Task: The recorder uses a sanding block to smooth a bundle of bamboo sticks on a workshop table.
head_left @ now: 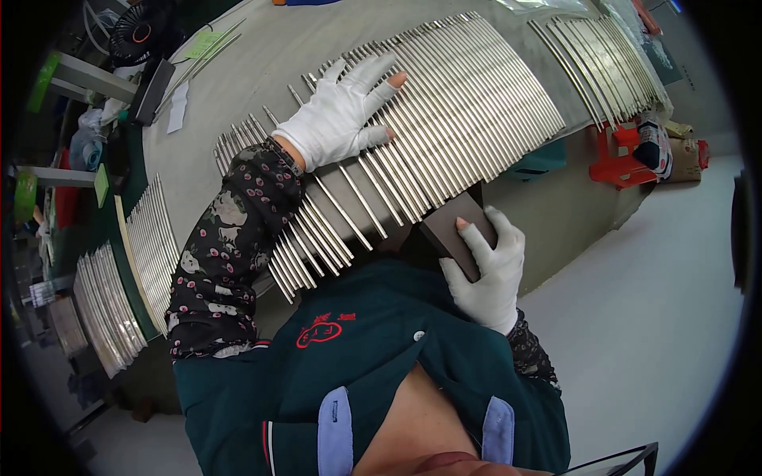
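Many slim, shiny metal rods (pixel 468 95) lie side by side on the grey table, their near ends reaching past its front edge. My left hand (pixel 333 115), in a white glove with some bare fingertips, rests on the rods with its fingers spread. Below that hand a few rods sit apart from the tight row, with gaps between them. At the near edge, my right hand (pixel 492 274), gloved alike, grips a dark grey-brown rectangular block (pixel 456 226). The block is beside the rods' near ends; its underside is hidden.
Another bundle of rods (pixel 599 67) lies at the far right, near a red plastic stool (pixel 623 155). More rods (pixel 151 246) stand to the left, by wrapped ones (pixel 111 309). A black fan (pixel 143 32) and a white paper strip (pixel 178 107) are at the far left.
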`<state>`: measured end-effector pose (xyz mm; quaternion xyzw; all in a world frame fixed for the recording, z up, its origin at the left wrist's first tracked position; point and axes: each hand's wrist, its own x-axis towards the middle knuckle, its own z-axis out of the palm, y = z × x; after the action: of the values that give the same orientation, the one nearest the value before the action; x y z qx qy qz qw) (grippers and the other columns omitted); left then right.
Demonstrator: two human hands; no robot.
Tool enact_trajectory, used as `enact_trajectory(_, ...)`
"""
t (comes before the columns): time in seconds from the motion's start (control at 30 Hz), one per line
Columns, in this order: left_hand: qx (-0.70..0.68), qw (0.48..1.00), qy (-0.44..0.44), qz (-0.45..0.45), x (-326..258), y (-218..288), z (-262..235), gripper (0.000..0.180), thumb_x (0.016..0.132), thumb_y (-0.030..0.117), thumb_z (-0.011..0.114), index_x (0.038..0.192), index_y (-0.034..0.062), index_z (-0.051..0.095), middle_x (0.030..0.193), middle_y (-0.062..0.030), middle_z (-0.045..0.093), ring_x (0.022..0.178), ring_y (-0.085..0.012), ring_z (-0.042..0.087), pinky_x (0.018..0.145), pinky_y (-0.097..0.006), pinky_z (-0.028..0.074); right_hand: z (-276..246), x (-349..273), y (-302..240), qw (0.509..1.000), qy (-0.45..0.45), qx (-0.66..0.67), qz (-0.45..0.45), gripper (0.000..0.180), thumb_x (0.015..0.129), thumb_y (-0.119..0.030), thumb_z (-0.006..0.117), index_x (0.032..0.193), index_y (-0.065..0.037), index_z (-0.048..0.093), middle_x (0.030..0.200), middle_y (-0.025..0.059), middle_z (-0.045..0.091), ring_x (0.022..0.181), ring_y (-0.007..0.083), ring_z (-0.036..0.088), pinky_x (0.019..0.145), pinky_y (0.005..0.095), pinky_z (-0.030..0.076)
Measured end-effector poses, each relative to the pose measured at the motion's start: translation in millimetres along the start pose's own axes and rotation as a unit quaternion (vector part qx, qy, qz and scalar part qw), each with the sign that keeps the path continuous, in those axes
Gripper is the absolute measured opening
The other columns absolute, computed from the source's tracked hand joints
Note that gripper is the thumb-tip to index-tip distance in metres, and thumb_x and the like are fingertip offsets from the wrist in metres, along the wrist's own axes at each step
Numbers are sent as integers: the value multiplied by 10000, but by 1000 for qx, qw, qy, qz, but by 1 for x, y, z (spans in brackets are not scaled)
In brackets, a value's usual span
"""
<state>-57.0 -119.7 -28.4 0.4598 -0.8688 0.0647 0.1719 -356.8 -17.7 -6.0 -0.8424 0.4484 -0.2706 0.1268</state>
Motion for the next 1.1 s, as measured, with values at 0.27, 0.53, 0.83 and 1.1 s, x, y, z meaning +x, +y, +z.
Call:
enact_trajectory(0.27, 5, 995, -87, -39, -19, -15, -23, 751, 905, 649, 318, 1472, 158, 261, 1511, -165, 243, 1382, -387, 245, 1114, -546, 194, -1, -1, -2, 1000, -2, 8, 8, 564, 602, -154, 783, 1134, -131, 599, 1228, 196, 462, 1054, 365, 472, 877, 441, 430)
enact_trajectory(0.53, 70, 986, -154, -14, -34, -4, -32, 710, 924, 644, 232, 1444, 170, 326, 1507, -164, 262, 1380, -381, 255, 1107, -567, 177, -9, 7, 7, 996, 65, -50, -36, 651, 606, -141, 787, 1217, -149, 563, 1302, 232, 426, 1075, 367, 455, 908, 449, 405)
enact_trajectory(0.83, 37, 989, -142, -16, -40, -2, -34, 701, 920, 644, 246, 1445, 186, 326, 1505, -157, 268, 1380, -384, 251, 1104, -577, 176, 5, 27, -4, 992, 33, -109, -56, 593, 655, -219, 772, 1208, -158, 568, 1277, 220, 424, 1059, 361, 449, 879, 439, 405)
enact_trajectory(1.1, 32, 989, -146, -23, -40, -1, -35, 703, 914, 642, 276, 1434, 173, 336, 1488, -156, 292, 1374, -382, 261, 1095, -589, 190, -6, 28, -7, 988, -10, -129, -79, 585, 663, -226, 766, 1207, -171, 559, 1255, 208, 424, 1034, 353, 456, 802, 435, 425)
